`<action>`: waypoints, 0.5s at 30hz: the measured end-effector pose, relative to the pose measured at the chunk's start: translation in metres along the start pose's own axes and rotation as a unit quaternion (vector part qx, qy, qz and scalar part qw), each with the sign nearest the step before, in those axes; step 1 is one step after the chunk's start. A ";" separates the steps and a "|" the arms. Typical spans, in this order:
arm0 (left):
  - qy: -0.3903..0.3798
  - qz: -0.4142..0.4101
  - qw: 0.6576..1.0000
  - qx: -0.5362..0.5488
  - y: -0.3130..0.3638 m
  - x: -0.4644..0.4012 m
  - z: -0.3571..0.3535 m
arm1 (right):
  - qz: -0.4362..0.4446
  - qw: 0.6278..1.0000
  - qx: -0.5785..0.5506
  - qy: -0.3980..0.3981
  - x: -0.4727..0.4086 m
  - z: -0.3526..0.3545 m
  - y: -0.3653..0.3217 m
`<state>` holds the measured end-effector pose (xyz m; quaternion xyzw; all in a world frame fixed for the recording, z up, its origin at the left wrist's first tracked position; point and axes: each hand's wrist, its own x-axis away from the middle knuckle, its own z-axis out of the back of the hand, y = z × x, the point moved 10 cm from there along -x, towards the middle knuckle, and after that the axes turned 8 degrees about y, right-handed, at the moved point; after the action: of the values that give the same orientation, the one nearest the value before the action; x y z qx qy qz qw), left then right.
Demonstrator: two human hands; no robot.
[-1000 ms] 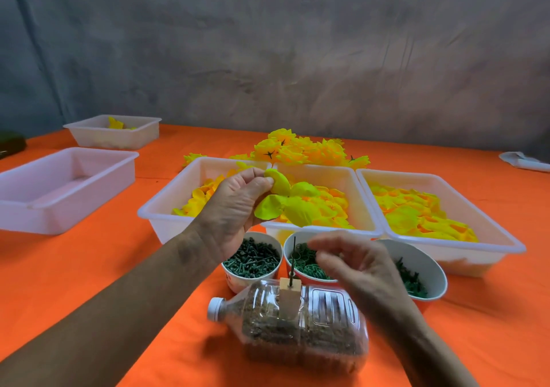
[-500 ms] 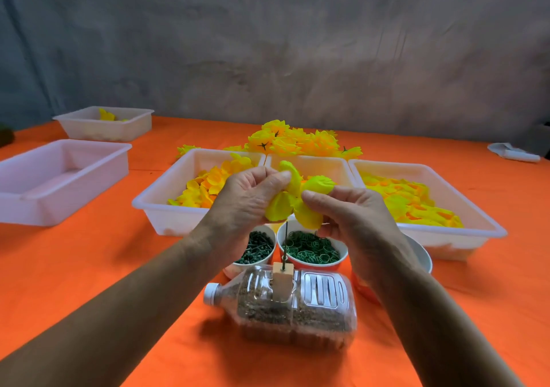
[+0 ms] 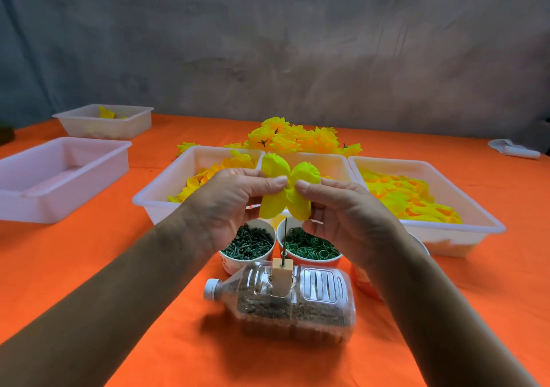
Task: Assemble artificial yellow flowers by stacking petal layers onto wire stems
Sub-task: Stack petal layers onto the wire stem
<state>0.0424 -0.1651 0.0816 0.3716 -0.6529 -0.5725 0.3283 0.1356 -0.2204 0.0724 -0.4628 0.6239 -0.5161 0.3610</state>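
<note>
A yellow petal layer (image 3: 285,193) is held in the air between both hands. My left hand (image 3: 229,202) pinches its left side and my right hand (image 3: 342,208) pinches its right side. Directly below it a thin dark wire stem (image 3: 284,239) stands upright in a small wooden block (image 3: 281,276) set into a clear plastic bottle (image 3: 291,300) that lies on its side. The petal layer's lower edge hangs just above the stem's tip. Three white trays of yellow petals (image 3: 416,202) sit behind the hands.
Two cups, one of green pegs (image 3: 248,242) and one of green rings (image 3: 312,243), stand behind the bottle. A pile of finished yellow flowers (image 3: 297,139) lies at the back. An empty white tray (image 3: 56,175) and another tray (image 3: 107,121) sit at the left on the orange cloth.
My right hand came up from near the stem and took hold of the petal layer beside my left hand. Both hands now hold it centred over the wire stem.
</note>
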 end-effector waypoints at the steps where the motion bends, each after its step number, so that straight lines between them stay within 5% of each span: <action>1: -0.009 0.012 1.000 0.004 -0.001 0.001 0.000 | -0.003 1.000 -0.002 -0.006 0.000 -0.002 0.000; 15: 0.004 0.121 0.992 0.032 -0.045 0.008 0.007 | -0.078 0.997 0.002 0.004 0.001 0.004 0.032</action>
<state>0.0370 -0.1715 0.0360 0.3023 -0.7099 -0.5059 0.3857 0.1322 -0.2218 0.0399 -0.5071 0.5864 -0.5460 0.3178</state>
